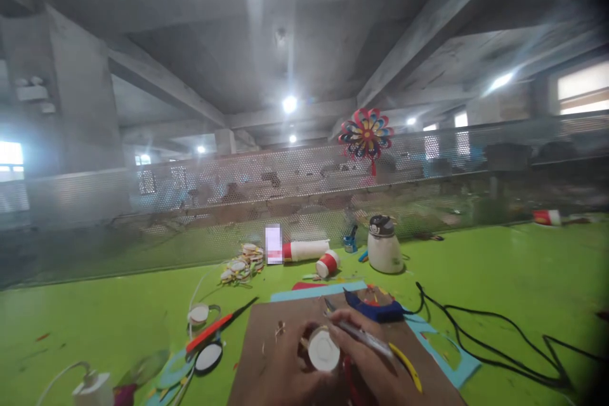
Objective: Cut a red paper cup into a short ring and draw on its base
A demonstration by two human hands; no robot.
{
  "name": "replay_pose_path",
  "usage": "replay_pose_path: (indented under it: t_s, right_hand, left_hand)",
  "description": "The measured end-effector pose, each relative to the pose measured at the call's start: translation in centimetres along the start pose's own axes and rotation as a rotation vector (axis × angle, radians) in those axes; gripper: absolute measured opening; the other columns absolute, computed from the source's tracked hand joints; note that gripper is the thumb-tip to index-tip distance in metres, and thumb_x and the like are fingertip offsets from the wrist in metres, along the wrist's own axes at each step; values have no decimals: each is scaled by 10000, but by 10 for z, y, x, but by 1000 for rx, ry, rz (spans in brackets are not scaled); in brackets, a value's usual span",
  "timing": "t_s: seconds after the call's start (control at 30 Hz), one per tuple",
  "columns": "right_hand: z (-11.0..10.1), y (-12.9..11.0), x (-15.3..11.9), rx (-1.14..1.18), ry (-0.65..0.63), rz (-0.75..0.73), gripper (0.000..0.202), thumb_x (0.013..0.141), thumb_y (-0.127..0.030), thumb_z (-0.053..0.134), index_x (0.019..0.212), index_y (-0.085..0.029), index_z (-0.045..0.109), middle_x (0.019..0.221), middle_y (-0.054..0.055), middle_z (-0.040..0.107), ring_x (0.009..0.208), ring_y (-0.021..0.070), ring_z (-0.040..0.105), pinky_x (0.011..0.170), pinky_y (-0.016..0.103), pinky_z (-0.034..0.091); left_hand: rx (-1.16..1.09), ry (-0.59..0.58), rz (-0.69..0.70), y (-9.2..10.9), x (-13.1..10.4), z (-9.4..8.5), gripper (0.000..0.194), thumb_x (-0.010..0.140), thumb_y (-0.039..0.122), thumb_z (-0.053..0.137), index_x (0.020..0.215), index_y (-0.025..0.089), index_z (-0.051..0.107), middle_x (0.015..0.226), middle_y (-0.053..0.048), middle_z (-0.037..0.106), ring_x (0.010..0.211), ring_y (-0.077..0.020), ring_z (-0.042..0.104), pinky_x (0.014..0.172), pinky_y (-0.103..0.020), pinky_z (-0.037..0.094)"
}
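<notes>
Between my two hands is a small round white piece, low in the middle of the head view over a brown board. My left hand is closed around its left side. My right hand is closed on a grey metal tool, whose tip points up and left; a yellow curved handle extends behind it to the lower right. A red part shows under my right hand. Just beyond, a blue glue gun lies on the board's far edge.
A black cable loops at the right. An orange tool and round white discs lie left. Farther back are a disc pile, white tube, red-white cup and penguin-shaped container. A mesh divider stands behind.
</notes>
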State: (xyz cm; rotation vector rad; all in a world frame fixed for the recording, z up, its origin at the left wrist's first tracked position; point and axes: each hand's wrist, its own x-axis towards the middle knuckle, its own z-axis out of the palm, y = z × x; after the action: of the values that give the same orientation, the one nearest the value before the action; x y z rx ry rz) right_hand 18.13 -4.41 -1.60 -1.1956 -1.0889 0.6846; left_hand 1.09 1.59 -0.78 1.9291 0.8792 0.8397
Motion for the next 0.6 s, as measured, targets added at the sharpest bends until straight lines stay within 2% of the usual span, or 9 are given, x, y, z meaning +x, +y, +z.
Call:
replay_pose_path:
  t_s: [0.17, 0.23, 0.3, 0.37, 0.43, 0.53, 0.6]
  right_hand:
    - [8, -11, 1, 0, -17, -39, 358, 693, -525, 677, 867, -223, 759, 897, 84, 759, 876, 284, 710, 739, 314, 584]
    - [6, -12, -3, -32, 2, -70, 330, 694, -507, 675, 889, -254, 762, 948, 84, 760, 904, 283, 709, 761, 311, 582]
    - [2, -13, -8, -60, 21, -108, 347, 666, -477, 704, 946, -280, 760, 1050, 84, 747, 966, 291, 698, 805, 318, 576]
    - [2, -16, -10, -50, 12, -111, 345, 639, -457, 722, 931, -278, 761, 1057, 88, 744, 971, 302, 696, 813, 333, 577]
    - [5, -17, -6, -20, -13, -67, 261, 652, -461, 703, 824, -274, 761, 921, 86, 759, 877, 298, 712, 744, 332, 590]
    - [12, -17, 5, 22, -2, -34, 216, 665, -481, 690, 753, -291, 747, 730, 70, 737, 713, 273, 706, 617, 322, 586]
    - [14, -14, 13, 59, 26, -19, 235, 652, -498, 705, 763, -295, 743, 685, 66, 722, 636, 257, 684, 564, 324, 572]
  left_hand:
    - [-139, -22, 52, -14, 2, 5, 637, 667, 392, 773, 1239, 186, 582, 1249, -150, 636, 1072, -285, 620, 859, -335, 520]
    - [-138, 8, 51, -17, 1, 6, 657, 658, 388, 782, 1246, 179, 580, 1258, -155, 632, 1068, -287, 624, 863, -341, 524]
    - [-109, 34, 60, -16, 0, 6, 599, 671, 387, 767, 1210, 178, 607, 1217, -146, 656, 1027, -281, 638, 859, -351, 528]
    - [-68, 32, 76, -13, -2, 4, 545, 695, 394, 742, 1187, 190, 627, 1185, -131, 676, 1005, -274, 644, 865, -357, 529]
    - [-12, 5, 96, -11, -2, 1, 538, 696, 403, 738, 1182, 195, 636, 1190, -125, 680, 1037, -278, 637, 906, -362, 517]
    - [78, 89, 107, -18, 1, -6, 534, 668, 345, 728, 1172, 186, 648, 1203, -128, 677, 1083, -299, 622, 968, -394, 488]
    - [102, 142, 93, -25, 4, -10, 573, 646, 284, 716, 1202, 176, 629, 1225, -140, 665, 1106, -309, 616, 991, -412, 475]
